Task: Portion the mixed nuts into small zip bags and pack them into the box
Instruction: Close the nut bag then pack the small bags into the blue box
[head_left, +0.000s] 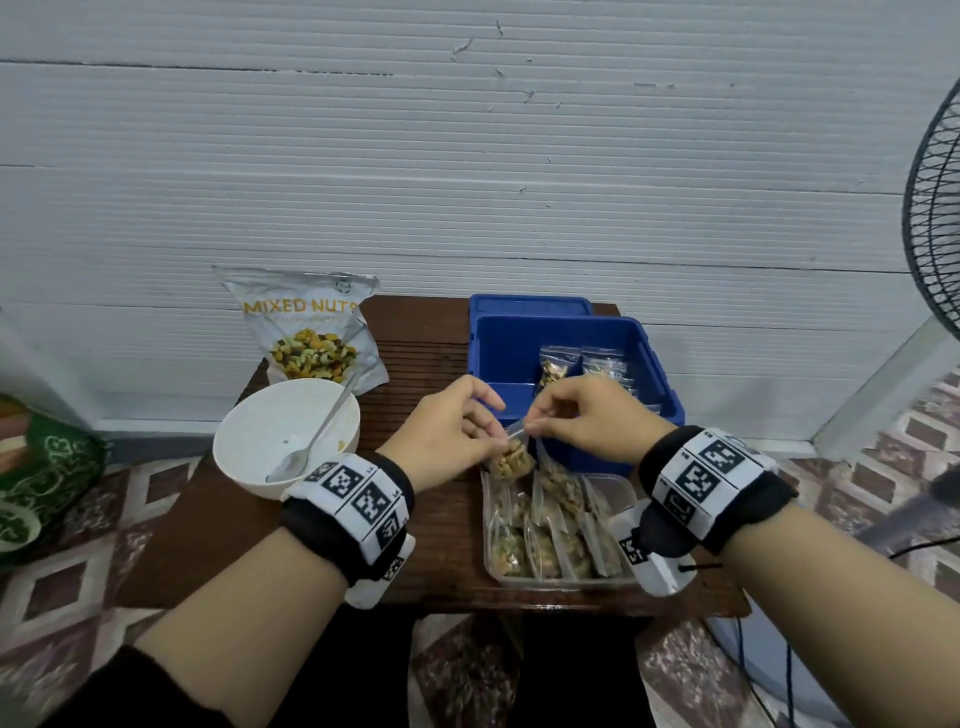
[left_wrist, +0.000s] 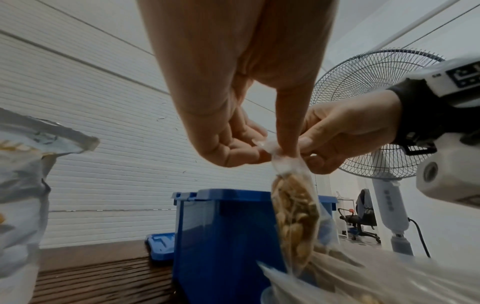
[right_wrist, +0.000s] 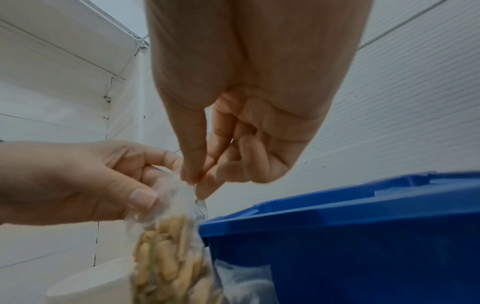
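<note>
Both hands, left hand (head_left: 447, 426) and right hand (head_left: 597, 415), pinch the top of a nut-filled zip bag (head_left: 511, 460), held above the clear tray (head_left: 621, 582) at 6 o'clock of the blue box (head_left: 660, 374).

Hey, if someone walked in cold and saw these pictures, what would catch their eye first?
Both hands meet at mid-table: the left hand and right hand pinch the top of a small bag of nuts, held above a clear tray of filled bags. Behind them sits a blue box with a few bags inside, and to the left a white bowl with a spoon.
</note>
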